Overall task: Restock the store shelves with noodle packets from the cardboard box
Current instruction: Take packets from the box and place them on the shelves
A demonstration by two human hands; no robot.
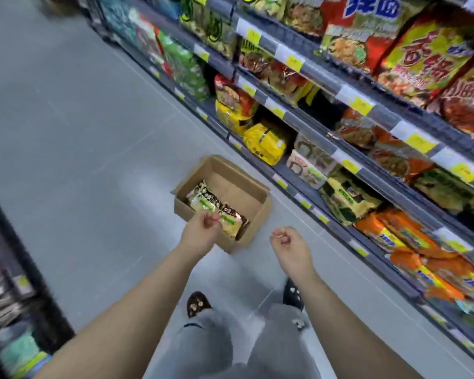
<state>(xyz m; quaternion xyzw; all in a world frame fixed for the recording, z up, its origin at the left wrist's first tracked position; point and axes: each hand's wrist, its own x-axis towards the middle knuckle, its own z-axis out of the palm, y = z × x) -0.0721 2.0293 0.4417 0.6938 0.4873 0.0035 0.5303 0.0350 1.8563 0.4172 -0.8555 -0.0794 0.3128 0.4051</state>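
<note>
An open cardboard box (pixel 253 195) sits on the grey floor in front of the shelves. Inside it lie noodle packets (pixel 211 202) with green, white and brown print, against the box's near-left side. My left hand (pixel 201 232) hovers over the box's near corner with its fingers curled shut, holding nothing. My right hand (pixel 289 246) is to the right of the box, above the floor, also curled shut and holding nothing. The store shelves (pixel 337 149) run along the right, filled with noodle packets in yellow, red, orange and green.
Price tags line the shelf edges (pixel 361 105). Another shelf unit (pixel 14 296) stands at the left edge. My legs in grey trousers and dark shoes (pixel 196 303) are below the hands. Grey aisle floor (pixel 66 119) stretches ahead on the left.
</note>
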